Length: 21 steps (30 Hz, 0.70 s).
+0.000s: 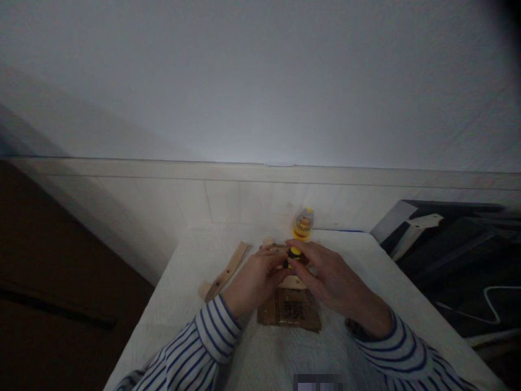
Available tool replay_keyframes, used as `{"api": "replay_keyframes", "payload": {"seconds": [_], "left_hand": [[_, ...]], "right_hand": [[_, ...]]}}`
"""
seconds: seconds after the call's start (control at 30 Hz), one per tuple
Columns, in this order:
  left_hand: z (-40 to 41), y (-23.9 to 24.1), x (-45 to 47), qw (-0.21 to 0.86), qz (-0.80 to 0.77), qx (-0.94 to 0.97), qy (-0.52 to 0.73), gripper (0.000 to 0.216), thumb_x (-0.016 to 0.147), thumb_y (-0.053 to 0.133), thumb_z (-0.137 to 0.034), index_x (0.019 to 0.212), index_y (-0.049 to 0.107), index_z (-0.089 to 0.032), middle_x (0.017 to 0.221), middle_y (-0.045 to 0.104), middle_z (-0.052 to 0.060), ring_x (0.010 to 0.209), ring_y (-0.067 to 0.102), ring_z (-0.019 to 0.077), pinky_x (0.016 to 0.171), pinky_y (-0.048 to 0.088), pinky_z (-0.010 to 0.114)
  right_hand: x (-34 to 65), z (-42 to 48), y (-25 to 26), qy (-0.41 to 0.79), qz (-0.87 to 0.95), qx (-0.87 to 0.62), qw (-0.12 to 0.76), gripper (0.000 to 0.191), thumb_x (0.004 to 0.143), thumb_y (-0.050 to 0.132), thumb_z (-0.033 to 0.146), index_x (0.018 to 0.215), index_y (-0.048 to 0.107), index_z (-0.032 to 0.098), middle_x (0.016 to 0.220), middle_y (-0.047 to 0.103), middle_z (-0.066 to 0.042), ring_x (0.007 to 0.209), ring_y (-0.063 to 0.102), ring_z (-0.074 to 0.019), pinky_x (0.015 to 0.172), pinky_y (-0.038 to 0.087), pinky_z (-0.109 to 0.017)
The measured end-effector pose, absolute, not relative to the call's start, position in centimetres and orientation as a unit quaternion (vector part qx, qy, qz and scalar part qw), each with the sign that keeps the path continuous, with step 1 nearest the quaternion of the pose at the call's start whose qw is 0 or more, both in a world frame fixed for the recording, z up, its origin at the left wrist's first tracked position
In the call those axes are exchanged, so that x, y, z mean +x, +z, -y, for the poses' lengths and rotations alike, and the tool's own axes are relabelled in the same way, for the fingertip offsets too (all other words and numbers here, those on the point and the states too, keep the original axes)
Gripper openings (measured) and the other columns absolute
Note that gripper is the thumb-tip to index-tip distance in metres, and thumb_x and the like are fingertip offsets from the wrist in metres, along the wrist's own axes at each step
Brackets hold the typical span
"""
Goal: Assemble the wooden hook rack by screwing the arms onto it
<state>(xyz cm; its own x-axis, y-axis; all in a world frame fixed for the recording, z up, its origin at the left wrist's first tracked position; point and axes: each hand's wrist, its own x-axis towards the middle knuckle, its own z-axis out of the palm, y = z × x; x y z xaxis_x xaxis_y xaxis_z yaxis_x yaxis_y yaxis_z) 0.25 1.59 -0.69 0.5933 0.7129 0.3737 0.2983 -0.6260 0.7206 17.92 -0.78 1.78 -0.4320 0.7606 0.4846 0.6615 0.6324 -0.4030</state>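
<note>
My right hand (328, 274) is closed around a yellow-and-black screwdriver handle (294, 253), held between thumb and fingers. My left hand (254, 277) meets it from the other side, its fingers curled in close to the handle; what they grip is hidden. Under both hands lies a pale wooden piece (293, 282), only partly showing. Below that is a flat brown cardboard piece (291, 312) with dark printing. To the left of my left hand, a pale wooden strip with holes (232, 267) rests on the table.
A clear, tapered container with a yellow base (302, 224) stands at the back of the white-covered table (187, 320). Behind the table is a pale wall (260, 98). Dark stacked items (459, 239) stand on the right, and a dark brown surface (61, 271) is on the left.
</note>
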Motion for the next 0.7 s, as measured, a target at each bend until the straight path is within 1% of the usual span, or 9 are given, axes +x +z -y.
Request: {"api": "replay_keyframes", "payload": {"seconds": [0.13, 0.27, 0.37, 0.6, 0.7], "left_hand": [[-1.61, -0.66, 0.21, 0.307, -0.304, 0.839, 0.332, 0.014, 0.089, 0.057, -0.017, 0.100, 0.067, -0.017, 0.109, 0.068, 0.008, 0.105, 0.059, 0.0211, 0.093, 0.046, 0.037], [-1.61, -0.74, 0.18, 0.306, -0.299, 0.842, 0.328, 0.018, 0.090, 0.056, -0.017, 0.105, 0.066, -0.018, 0.110, 0.068, 0.007, 0.108, 0.057, 0.0215, 0.096, 0.045, 0.037], [-1.63, -0.82, 0.20, 0.298, -0.307, 0.845, 0.321, 0.016, 0.090, 0.056, -0.017, 0.102, 0.066, -0.018, 0.105, 0.069, 0.007, 0.107, 0.058, 0.0218, 0.097, 0.044, 0.037], [-1.51, -0.39, 0.23, 0.292, -0.311, 0.848, 0.315, 0.011, 0.089, 0.055, -0.014, 0.093, 0.065, -0.014, 0.101, 0.068, 0.009, 0.101, 0.060, 0.0215, 0.090, 0.047, 0.035], [-1.44, -0.34, 0.28, 0.294, -0.317, 0.846, 0.311, 0.013, 0.088, 0.054, -0.012, 0.095, 0.065, -0.014, 0.102, 0.068, 0.009, 0.099, 0.060, 0.0213, 0.088, 0.048, 0.034]], "right_hand": [[17.90, 0.78, 1.78, 0.075, 0.840, -0.425, 0.328, 0.031, 0.093, 0.046, 0.025, 0.122, 0.054, 0.021, 0.103, 0.070, -0.010, 0.088, 0.068, -0.0214, 0.076, 0.057, -0.038], [17.89, 0.84, 1.87, 0.077, 0.840, -0.422, 0.332, 0.030, 0.094, 0.046, 0.026, 0.122, 0.053, 0.021, 0.102, 0.070, -0.010, 0.089, 0.068, -0.0217, 0.076, 0.057, -0.039], [17.90, 0.77, 1.80, 0.079, 0.842, -0.421, 0.329, 0.028, 0.094, 0.045, 0.025, 0.121, 0.052, 0.021, 0.103, 0.069, -0.010, 0.091, 0.067, -0.0219, 0.077, 0.057, -0.038], [17.99, 0.53, 1.29, 0.079, 0.840, -0.426, 0.326, 0.028, 0.095, 0.045, 0.027, 0.121, 0.052, 0.020, 0.105, 0.069, -0.011, 0.093, 0.067, -0.0226, 0.077, 0.057, -0.039], [17.97, 0.56, 1.36, 0.078, 0.841, -0.426, 0.325, 0.027, 0.095, 0.046, 0.028, 0.120, 0.051, 0.020, 0.105, 0.069, -0.010, 0.094, 0.067, -0.0227, 0.079, 0.056, -0.040]]}}
